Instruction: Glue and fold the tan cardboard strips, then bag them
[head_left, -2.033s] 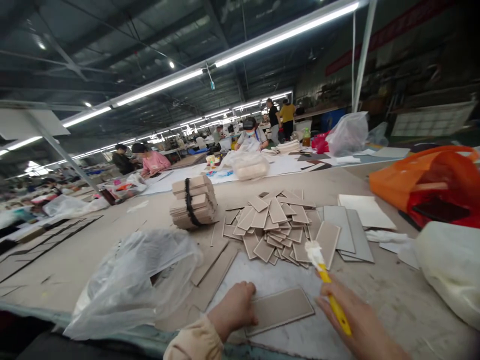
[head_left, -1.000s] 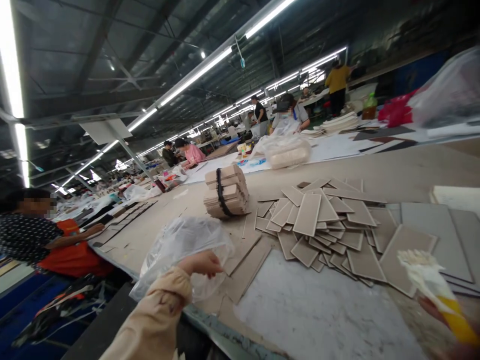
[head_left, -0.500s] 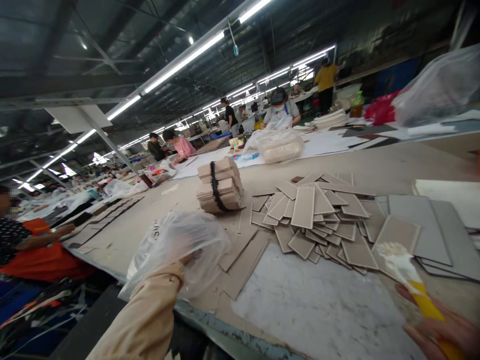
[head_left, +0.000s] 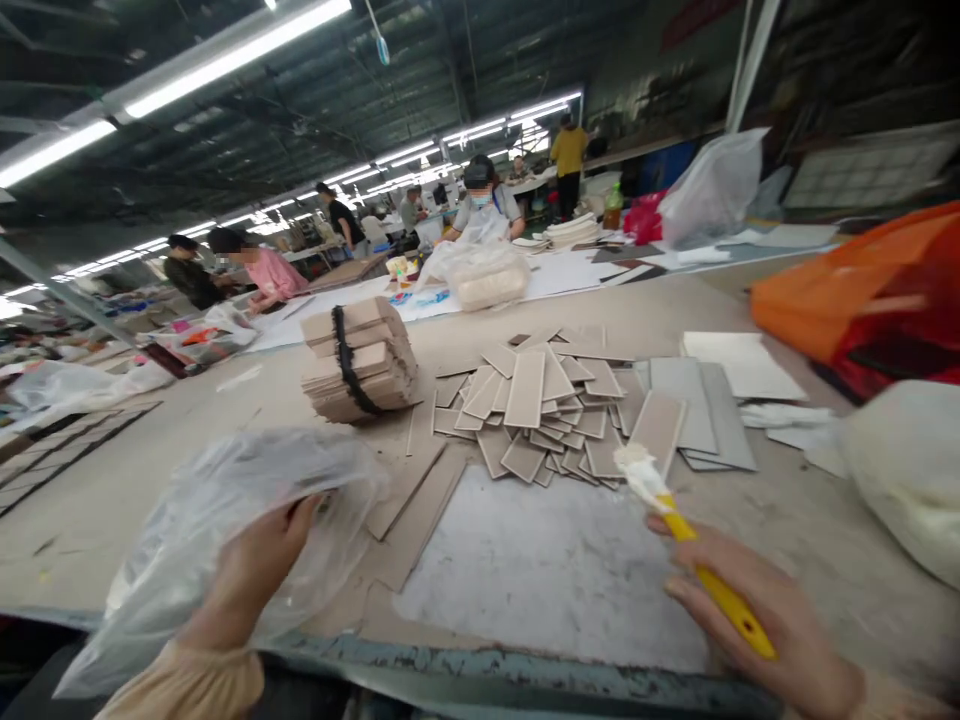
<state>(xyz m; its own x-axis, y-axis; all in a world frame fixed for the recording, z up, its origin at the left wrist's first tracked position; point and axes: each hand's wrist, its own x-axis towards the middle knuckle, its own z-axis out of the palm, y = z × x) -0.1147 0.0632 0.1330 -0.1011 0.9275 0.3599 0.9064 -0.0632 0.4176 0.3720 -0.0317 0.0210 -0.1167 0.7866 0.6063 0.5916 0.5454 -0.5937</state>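
My left hand (head_left: 259, 565) is closed at the mouth of a clear plastic bag (head_left: 225, 480), near the table's front edge. Its fingertips are partly behind the thin film, so the pinch itself is not fully visible. My right hand (head_left: 772, 610) grips a brush (head_left: 716, 590) by its yellow handle, the bristles coated white and pointing away from me. Just beyond the bristles lies a loose heap of small beige rectangular panels (head_left: 525, 390). A whitish, smeared sheet (head_left: 540, 570) lies flat between my hands. Longer beige strips (head_left: 420, 510) rest beside the bag.
A bundle of beige pieces (head_left: 360, 360) tied with a black band stands behind the bag. Grey boards (head_left: 697, 410) and a white pad (head_left: 739, 365) lie right of the heap. At the right are a round whitish container (head_left: 911, 480) and an orange bag (head_left: 862, 290). Several people work farther back.
The view has swung right, bringing in the orange bag and whitish container. My left hand, blurred behind the bag before, now shows clearly at its mouth. The brush remains in my right hand.
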